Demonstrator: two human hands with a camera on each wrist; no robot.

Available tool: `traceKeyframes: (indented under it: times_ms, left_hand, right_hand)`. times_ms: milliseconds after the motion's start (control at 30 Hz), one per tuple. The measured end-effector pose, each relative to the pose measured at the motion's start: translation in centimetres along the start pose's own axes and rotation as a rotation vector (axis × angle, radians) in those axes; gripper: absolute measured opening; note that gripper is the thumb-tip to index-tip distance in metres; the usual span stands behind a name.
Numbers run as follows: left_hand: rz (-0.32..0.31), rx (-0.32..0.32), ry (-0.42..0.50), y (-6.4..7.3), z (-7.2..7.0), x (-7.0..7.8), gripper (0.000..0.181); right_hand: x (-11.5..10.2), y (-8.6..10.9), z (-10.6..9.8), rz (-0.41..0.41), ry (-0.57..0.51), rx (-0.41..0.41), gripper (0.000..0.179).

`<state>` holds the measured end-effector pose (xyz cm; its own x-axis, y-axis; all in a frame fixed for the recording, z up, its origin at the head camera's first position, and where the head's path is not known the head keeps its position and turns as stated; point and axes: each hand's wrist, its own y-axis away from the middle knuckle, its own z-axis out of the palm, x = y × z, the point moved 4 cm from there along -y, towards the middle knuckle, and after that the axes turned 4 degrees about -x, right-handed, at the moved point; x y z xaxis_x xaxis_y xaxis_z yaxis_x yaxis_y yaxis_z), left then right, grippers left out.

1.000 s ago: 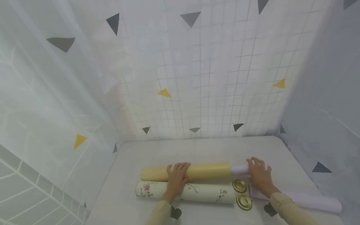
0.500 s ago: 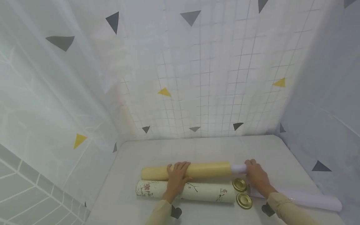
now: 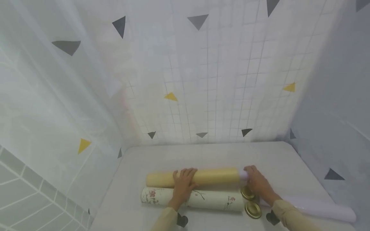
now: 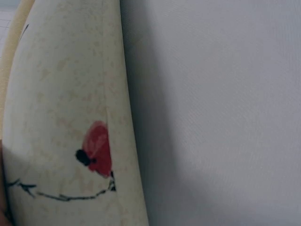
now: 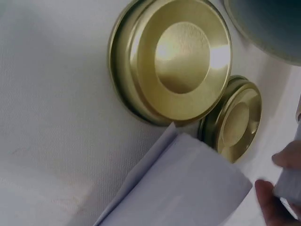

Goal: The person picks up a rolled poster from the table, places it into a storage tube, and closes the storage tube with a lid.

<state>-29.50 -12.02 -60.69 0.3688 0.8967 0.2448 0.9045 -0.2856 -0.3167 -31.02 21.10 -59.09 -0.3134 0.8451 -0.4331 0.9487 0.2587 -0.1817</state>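
A yellow cardboard tube lies across the table. My left hand grips it from above, fingers over its far side and thumb on the near side. Pale lilac-white rolled paper sticks out of the tube's right end, and my right hand holds its outer end. In the right wrist view, a thumb and fingers close on that roll. Under my left wrist, a floral tube lies alongside the yellow one. The left wrist view shows mostly its flower-printed wall.
Two gold metal lids lie by the tubes' right ends. Another pale roll of paper stretches to the right, partly behind my right forearm. Patterned walls enclose the white table at the back and sides.
My right hand has closed on the paper roll and moved left, so a shorter length sticks out of the yellow tube. My left hand stays in place on the tube.
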Motion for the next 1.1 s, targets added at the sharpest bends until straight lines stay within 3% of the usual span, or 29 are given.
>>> traceKeyframes:
  times_ms: [167,500,800,1100]
  left_hand:
    - [0.002,0.006,-0.010,0.0,0.0,0.1,0.068]
    - [0.020,0.026,-0.038,0.2,0.0,0.1,0.069]
    - [0.015,0.028,-0.046,0.1,-0.2,0.3,0.069]
    - [0.001,0.012,-0.023,0.2,-0.5,0.4,0.067]
  right_hand:
    - [-1.1,0.0,0.4,-0.099,-0.028,0.015,0.050]
    - [-1.5,-0.4,0.9,-0.105,-0.117,0.011,0.054]
    - [-1.6,-0.5,1.3,-0.051,-0.125,-0.081,0.053]
    - [-1.4,-0.4,1.7,-0.138,-0.170,-0.079,0.049]
